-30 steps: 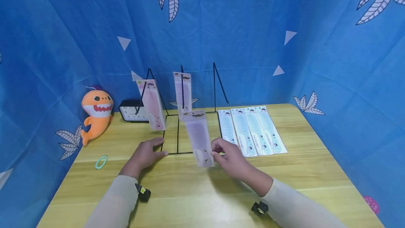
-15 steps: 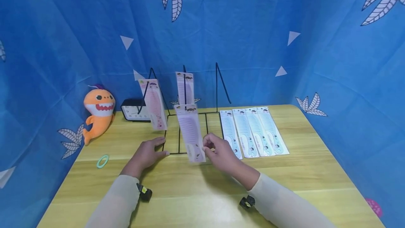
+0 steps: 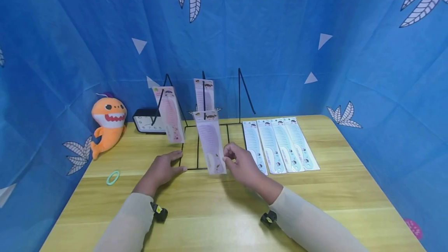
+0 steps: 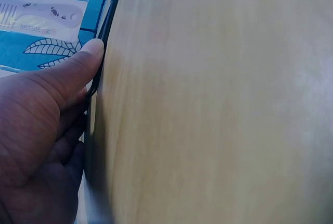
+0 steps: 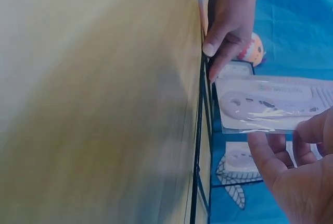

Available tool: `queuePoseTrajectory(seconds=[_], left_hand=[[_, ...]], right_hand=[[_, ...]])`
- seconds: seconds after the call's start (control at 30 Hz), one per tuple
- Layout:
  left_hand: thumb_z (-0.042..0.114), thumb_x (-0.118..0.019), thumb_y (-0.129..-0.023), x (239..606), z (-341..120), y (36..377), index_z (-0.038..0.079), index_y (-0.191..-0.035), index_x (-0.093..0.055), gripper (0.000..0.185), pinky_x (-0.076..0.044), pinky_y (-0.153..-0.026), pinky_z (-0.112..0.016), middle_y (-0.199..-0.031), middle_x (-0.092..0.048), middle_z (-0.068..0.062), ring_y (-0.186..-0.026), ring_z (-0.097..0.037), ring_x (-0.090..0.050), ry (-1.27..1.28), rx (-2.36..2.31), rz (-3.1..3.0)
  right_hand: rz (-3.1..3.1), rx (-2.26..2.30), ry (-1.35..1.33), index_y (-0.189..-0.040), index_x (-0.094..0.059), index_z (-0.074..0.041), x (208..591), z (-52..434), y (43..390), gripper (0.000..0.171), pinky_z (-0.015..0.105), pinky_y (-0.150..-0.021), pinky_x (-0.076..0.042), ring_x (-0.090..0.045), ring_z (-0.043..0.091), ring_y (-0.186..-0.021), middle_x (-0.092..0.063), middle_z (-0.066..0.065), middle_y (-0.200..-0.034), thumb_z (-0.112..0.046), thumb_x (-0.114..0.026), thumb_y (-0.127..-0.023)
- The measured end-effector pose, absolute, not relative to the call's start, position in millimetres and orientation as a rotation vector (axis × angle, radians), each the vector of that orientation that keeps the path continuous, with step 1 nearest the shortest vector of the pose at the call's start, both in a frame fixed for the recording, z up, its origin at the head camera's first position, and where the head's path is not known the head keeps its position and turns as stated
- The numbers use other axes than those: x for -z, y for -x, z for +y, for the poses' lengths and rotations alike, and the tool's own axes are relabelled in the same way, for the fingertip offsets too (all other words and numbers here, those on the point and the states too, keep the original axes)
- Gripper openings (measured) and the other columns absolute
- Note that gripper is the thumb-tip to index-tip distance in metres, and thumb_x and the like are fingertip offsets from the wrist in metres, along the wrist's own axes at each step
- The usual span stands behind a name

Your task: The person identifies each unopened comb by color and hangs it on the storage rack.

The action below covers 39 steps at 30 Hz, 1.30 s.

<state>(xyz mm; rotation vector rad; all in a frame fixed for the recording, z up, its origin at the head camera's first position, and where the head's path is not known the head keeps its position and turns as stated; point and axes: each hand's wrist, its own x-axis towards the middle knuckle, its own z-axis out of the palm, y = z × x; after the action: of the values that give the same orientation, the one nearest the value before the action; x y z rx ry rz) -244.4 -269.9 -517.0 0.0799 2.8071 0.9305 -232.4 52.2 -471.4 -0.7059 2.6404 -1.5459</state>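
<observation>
My right hand (image 3: 241,166) pinches the lower right edge of a purple comb in a clear-fronted package (image 3: 211,143). The package tilts slightly, its top overlapping the end of the middle hook on a black wire rack (image 3: 239,96). I cannot tell whether the hook passes through it. Behind it, another purple comb package (image 3: 209,95) hangs from that hook. A pink comb package (image 3: 169,116) hangs on the left hook; the right hook is bare. My left hand (image 3: 162,172) rests at the rack base's front left corner, its thumb (image 4: 92,48) touching the wire.
Several blue comb packages (image 3: 269,143) lie in a row right of the rack. An orange shark plush (image 3: 109,123), a black-framed clock (image 3: 148,123) and a green ring (image 3: 112,178) are at left. Blue patterned cloth (image 3: 280,42) surrounds the wooden table (image 3: 206,221).
My right hand has carried the purple comb package leftward and up, bringing its top to the middle hook's end. My left hand has stayed at the rack's corner.
</observation>
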Motion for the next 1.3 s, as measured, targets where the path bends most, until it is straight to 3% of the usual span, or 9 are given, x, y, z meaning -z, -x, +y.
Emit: queuePoseTrajectory(seconds=[0.2, 0.37, 0.6, 0.93, 1.3], left_hand=[[0.036, -0.080, -0.102, 517.1, -270.1, 244.2, 0.014, -0.162, -0.054, 0.069, -0.030, -0.135, -0.060, -0.173, -0.046, -0.006, -0.164, -0.039, -0.035, -0.074, -0.929, 2.811], [0.037, -0.080, -0.102, 516.6, -269.1, 245.3, 0.015, -0.162, -0.054, 0.070, -0.030, -0.135, -0.059, -0.173, -0.045, -0.006, -0.164, -0.037, -0.034, -0.055, -0.917, 2.803], [0.038, -0.081, -0.101, 515.7, -268.8, 245.7, 0.015, -0.162, -0.054, 0.070, -0.030, -0.135, -0.059, -0.173, -0.045, -0.005, -0.164, -0.038, -0.035, -0.047, -0.902, 2.810], [0.038, -0.080, -0.101, 515.4, -269.7, 244.3, 0.015, -0.161, -0.056, 0.069, -0.031, -0.135, -0.060, -0.173, -0.046, -0.005, -0.164, -0.039, -0.035, -0.044, -0.891, 2.807], [0.036, -0.081, -0.101, 513.1, -269.0, 243.7, 0.013, -0.160, -0.056, 0.068, -0.031, -0.134, -0.061, -0.172, -0.047, -0.007, -0.163, -0.040, -0.037, -0.070, -0.900, 2.817]], right_hand=[[2.667, 1.527, 0.667, -0.103, -0.058, -0.016, 473.0, 44.6, 254.3, 0.013, 0.041, -0.090, -0.063, -0.070, 0.021, -0.105, -0.073, 0.005, -0.108, -0.007, -0.064, -0.109], [2.686, 1.552, 0.656, -0.104, -0.056, -0.014, 474.1, 38.8, 272.3, 0.012, 0.037, -0.082, -0.064, -0.072, 0.025, -0.106, -0.073, 0.009, -0.110, -0.005, -0.062, -0.110], [2.728, 1.547, 0.626, -0.104, -0.056, -0.013, 470.7, 31.0, 288.6, 0.011, 0.031, -0.068, -0.057, -0.066, 0.020, -0.087, -0.073, 0.009, -0.103, -0.006, -0.062, -0.110], [2.720, 1.539, 0.548, -0.107, -0.056, -0.014, 467.3, 22.4, 305.8, 0.008, 0.028, -0.057, -0.048, -0.056, 0.017, -0.072, -0.069, 0.008, -0.105, -0.011, -0.061, -0.112], [2.685, 1.621, 0.443, -0.106, -0.056, -0.013, 466.8, 10.0, 317.1, 0.009, 0.029, -0.066, -0.059, -0.073, 0.024, -0.096, -0.069, 0.009, -0.111, -0.008, -0.062, -0.111]])
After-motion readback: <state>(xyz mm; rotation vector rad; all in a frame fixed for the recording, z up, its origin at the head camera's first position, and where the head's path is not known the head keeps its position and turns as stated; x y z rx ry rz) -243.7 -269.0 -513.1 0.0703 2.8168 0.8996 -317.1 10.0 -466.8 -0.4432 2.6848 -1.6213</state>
